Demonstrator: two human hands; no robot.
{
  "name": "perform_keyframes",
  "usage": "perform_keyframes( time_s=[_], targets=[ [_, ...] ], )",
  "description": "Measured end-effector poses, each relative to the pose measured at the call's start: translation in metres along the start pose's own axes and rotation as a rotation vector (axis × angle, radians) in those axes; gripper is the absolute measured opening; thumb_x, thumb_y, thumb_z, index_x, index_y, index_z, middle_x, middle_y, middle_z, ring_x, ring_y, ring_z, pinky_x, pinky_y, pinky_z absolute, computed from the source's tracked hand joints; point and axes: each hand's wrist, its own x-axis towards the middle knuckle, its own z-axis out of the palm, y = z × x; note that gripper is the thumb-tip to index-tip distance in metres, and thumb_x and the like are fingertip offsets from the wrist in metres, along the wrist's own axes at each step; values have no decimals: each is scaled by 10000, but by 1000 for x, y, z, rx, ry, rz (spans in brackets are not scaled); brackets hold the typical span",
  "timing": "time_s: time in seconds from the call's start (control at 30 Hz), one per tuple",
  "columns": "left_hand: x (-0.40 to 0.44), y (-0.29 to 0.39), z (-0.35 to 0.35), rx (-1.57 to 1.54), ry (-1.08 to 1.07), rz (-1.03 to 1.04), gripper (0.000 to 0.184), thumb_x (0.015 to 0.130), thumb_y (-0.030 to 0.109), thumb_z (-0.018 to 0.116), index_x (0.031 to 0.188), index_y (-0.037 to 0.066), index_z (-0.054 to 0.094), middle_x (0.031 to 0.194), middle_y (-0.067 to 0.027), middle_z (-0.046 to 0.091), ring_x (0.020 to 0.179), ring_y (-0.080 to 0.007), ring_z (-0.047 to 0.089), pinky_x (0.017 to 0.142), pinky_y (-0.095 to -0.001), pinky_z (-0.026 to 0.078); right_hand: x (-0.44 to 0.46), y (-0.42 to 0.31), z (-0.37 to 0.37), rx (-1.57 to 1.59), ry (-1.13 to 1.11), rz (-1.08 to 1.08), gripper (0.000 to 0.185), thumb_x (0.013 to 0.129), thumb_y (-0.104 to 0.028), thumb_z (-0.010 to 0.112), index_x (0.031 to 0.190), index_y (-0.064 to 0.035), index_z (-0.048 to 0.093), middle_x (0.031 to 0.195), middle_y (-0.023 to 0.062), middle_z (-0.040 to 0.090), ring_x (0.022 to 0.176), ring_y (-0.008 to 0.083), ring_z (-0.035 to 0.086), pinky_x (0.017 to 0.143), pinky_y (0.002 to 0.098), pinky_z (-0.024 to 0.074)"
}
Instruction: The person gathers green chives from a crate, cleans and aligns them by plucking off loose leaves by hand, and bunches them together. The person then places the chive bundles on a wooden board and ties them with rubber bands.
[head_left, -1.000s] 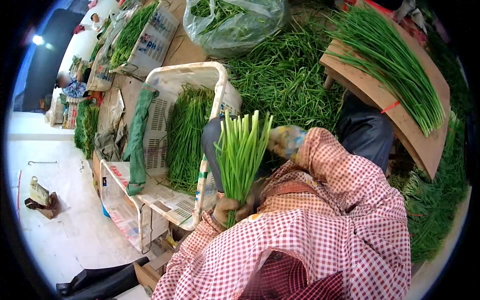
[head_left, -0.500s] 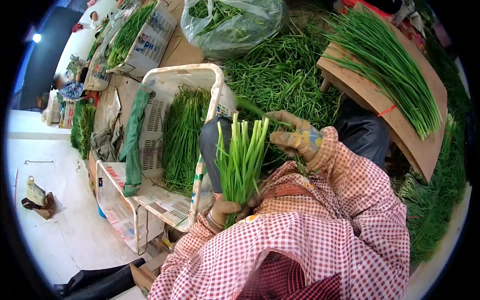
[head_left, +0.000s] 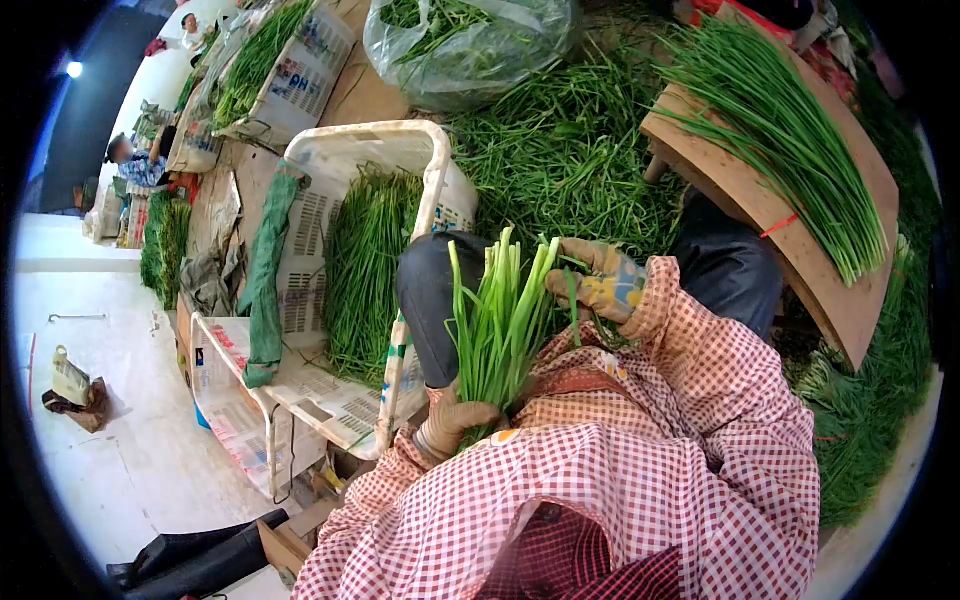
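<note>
My left hand [head_left: 457, 424], in a worn work glove, is closed round the lower part of a bunch of garlic chives [head_left: 490, 340]. The pale stem ends point up and the leaves run down into my lap. At the top right of the bunch is my right hand [head_left: 602, 282], in a stained glove with blue and yellow patches. Its fingers are bent together, and a loose green chive leaf [head_left: 572, 293] hangs from them. Whether those fingers touch the bunch is hard to tell.
A white plastic crate [head_left: 437, 165] with chives inside stands at my left knee. Loose leaves [head_left: 570, 160] cover the floor ahead, beside a clear plastic bag [head_left: 465, 75]. To the right, a wooden board [head_left: 690, 125] bears a long chive bundle [head_left: 790, 150]. Another person [head_left: 140, 165] sits far left.
My right hand has come back against the top of the bunch; the blurred leaf stretched out from it is gone. The bunch has shifted slightly right, still in my left hand.
</note>
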Motion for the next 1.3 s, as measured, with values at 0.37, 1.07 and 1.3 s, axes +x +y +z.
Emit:
perform_keyframes(
  time_s=[0.37,1.07,1.3],
  targets=[
    [-2,11,15,-139,71,-70,747,705,173,740,1354,4,411,1231,-110,559,1061,-224,551,911,-342,447,49,67,-40,-21,502,166,216,885,-94,557,1068,20,560,1103,137,505,934,253,526,798,311,460],
    [6,15,21,145,145,-172,685,733,39,712,1346,17,408,1176,-106,588,1009,-192,581,872,-326,487,59,22,-45,156,-352,69,269,952,-126,524,1190,-2,509,943,98,591,811,171,612,651,256,505],
    [5,3,9,-79,115,-78,628,730,-10,682,1307,-1,436,1044,-148,624,780,-203,613,680,-327,517,53,12,-54,-681,-3,-417,67,833,-33,588,831,-32,521,766,50,474,648,184,466,607,314,393]
  ],
)
